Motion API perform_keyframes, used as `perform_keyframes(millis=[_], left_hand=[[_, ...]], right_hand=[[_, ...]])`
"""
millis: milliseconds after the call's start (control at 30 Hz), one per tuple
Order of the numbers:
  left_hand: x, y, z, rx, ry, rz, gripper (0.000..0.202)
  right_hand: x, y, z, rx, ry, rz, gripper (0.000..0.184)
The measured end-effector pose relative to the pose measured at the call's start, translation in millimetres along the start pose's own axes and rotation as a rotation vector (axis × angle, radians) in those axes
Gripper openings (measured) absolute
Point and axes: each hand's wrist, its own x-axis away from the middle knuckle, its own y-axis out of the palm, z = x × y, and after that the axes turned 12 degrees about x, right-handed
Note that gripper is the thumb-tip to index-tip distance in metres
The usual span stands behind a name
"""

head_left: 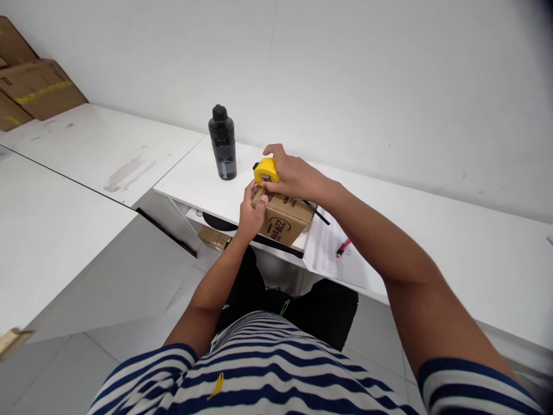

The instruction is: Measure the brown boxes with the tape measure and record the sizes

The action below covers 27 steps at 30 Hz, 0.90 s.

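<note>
My right hand (294,173) is wrapped round a yellow tape measure (266,171), just above the left end of a small brown cardboard box (283,225) with black printing. At that same end my left hand (252,212) grips the box, its thumb lying over the top edge. Whether the left fingers also touch the tape measure's blade is hidden. A thin black strap (317,213) sticks out past the box's right end; where it starts cannot be seen. The box sits near the front edge of the white desk (410,207).
A black water bottle (223,144) stands left of the box. Right of it lie printed sheets of paper (332,253) with a red and black pen (343,248). Another carton (211,236) is on the shelf below. Large cardboard boxes (47,86) are stacked at the far left.
</note>
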Motion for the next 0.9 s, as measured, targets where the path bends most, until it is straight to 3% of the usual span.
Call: perform_keyframes(millis=[267,500,667,900], left_hand=[[1.2,1.2,10.3,-0.015,0.083,-0.032,0.057],[0.0,1.1,12.4,-0.023,0.094,-0.039,0.056],[-2.8,5.1,10.3,-0.040,0.101,0.020,0.059],[-5.8,9.7,15.2,-0.021,0.044,0.105,0.053]], right_hand=[[23.6,-15.6,12.3,-0.055,0.098,-0.059,0.063],[108.8,-39.0,41.0,-0.051,0.280,-0.044,0.062],[161.4,-33.9,52.0,-0.127,0.386,0.049,0.072],[169.4,-19.4,53.1,-0.093,0.337,0.207,0.078]])
